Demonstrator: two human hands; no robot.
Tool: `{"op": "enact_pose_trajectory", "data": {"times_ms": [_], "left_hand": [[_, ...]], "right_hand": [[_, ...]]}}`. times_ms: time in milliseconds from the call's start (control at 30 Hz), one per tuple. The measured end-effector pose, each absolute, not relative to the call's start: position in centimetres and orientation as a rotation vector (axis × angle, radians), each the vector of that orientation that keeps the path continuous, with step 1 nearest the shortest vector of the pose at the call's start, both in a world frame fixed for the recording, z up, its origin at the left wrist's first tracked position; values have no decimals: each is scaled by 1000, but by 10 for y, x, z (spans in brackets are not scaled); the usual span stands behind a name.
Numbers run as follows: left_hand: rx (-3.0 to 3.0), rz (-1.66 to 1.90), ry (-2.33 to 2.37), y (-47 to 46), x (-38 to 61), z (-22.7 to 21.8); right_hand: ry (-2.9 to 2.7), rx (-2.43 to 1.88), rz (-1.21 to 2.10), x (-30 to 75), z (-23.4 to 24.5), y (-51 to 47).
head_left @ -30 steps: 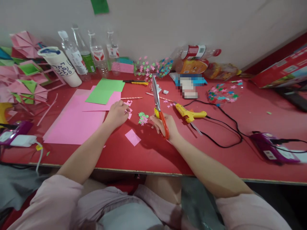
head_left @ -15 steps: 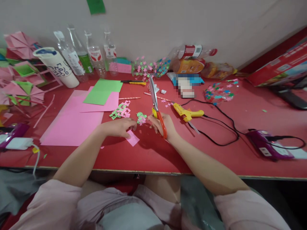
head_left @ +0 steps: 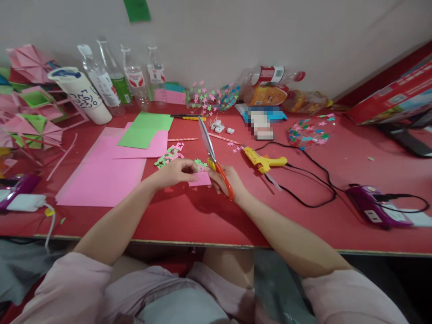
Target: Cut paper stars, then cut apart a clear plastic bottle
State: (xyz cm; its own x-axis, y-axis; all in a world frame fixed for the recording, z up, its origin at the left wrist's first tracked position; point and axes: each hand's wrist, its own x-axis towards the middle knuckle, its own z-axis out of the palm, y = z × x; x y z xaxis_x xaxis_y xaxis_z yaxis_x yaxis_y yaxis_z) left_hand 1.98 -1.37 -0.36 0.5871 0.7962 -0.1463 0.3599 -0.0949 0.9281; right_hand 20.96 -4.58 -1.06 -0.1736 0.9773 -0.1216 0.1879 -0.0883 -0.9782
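Note:
Between the thumb and fingers of my left hand (head_left: 177, 173) is a small pink paper piece (head_left: 200, 179), raised over the table. My right hand (head_left: 229, 180) is closed around the orange-and-yellow handles of a pair of scissors (head_left: 207, 140), whose blades point up and away from me. The right fingertips come close to the paper's right edge; I cannot tell whether they touch it. Just behind the paper lies a little pile of green and pink paper stars (head_left: 200, 164), partly covered. Left of it are pink and green paper scraps (head_left: 169, 154).
Large pink sheets (head_left: 101, 175) and a green sheet (head_left: 146, 130) lie at left. A yellow glue gun (head_left: 265, 160) with a black cord rests at right, near a purple power strip (head_left: 378, 204). Plastic bottles (head_left: 135, 81) line the wall. A box cutter (head_left: 192, 118) lies behind.
My left hand has lifted the pink paper piece off the table and brought it right, towards my right hand. The scissors' blades have tipped to the left.

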Motion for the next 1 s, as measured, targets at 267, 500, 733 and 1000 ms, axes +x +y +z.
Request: {"op": "enact_pose_trajectory", "data": {"times_ms": [267, 500, 733, 1000], "left_hand": [[1462, 658, 1046, -13, 27, -9], [1365, 679, 1008, -14, 29, -10], [1293, 569, 850, -20, 33, -9], [1186, 1158, 1005, -11, 22, -1]], "right_hand": [[-1416, -1208, 1341, 211, -8, -47], [-1433, -1278, 1286, 210, -16, -48], [-1431, -1246, 1217, 213, -15, -46], [-1645, -1352, 1167, 217, -3, -48]]}}
